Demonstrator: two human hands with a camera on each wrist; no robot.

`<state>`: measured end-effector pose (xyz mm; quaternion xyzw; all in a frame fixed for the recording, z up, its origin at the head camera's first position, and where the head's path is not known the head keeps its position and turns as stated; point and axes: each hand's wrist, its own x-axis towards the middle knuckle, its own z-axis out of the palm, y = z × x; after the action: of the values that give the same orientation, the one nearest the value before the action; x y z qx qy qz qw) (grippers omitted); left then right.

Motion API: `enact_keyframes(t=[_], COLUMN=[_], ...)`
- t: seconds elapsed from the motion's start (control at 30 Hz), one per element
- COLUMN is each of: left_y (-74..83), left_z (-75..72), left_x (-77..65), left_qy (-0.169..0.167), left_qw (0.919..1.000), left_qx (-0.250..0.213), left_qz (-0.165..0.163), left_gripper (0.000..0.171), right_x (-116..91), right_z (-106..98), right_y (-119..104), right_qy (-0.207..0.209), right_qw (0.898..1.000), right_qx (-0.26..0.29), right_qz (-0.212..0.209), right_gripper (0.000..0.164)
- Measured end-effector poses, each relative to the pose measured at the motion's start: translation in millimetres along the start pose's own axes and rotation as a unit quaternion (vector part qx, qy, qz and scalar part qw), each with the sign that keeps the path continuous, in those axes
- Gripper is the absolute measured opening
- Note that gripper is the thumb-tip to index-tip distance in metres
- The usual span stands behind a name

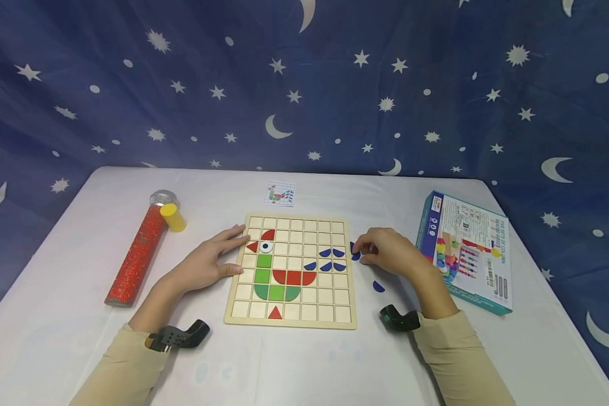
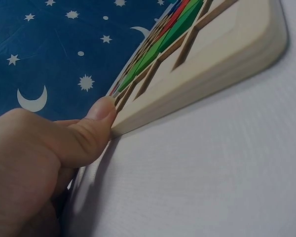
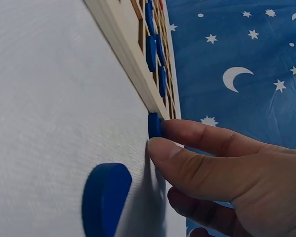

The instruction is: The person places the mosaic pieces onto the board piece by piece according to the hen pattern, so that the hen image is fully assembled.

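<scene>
My left hand (image 1: 210, 263) rests at the left side of a wooden grid board (image 1: 290, 323), its thumb touching the rim (image 2: 187, 91). On the board, red, green and blue pieces form a bird-like figure with a white eye piece (image 1: 266, 246). Beyond the right rim, my right hand (image 1: 388, 250) has its thumb and index finger at a blue half-circle piece (image 3: 154, 125), pinching it low over the table. Another blue half-circle (image 1: 352, 246) shows beside these fingertips, partly hidden. Closer to me lies a separate blue half-circle (image 1: 378, 286).
A small pattern card (image 1: 279, 193) lies behind the board. At left are a red glittery tube (image 1: 137, 256) with a silver end and a yellow cylinder (image 1: 173, 217). A printed game box (image 1: 479, 242) lies at right, near my right forearm. A starry blue cloth hangs behind.
</scene>
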<state>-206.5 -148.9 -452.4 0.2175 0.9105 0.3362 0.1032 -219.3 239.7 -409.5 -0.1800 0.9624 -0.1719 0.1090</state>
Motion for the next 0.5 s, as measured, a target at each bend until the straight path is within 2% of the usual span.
enact_keyframes(t=[0.5], left_y=[1.3], left_z=[-0.4], left_x=[-0.4], left_qy=[-0.001], left_qw=[1.0], left_qx=[0.0], left_qz=[-0.007], left_gripper=[0.073], right_x=[3.3], right_z=[5.4], right_y=[1.7], right_qy=[0.017], right_qw=[1.0], right_qx=[-0.012], right_qz=[-0.011], right_gripper=[0.016])
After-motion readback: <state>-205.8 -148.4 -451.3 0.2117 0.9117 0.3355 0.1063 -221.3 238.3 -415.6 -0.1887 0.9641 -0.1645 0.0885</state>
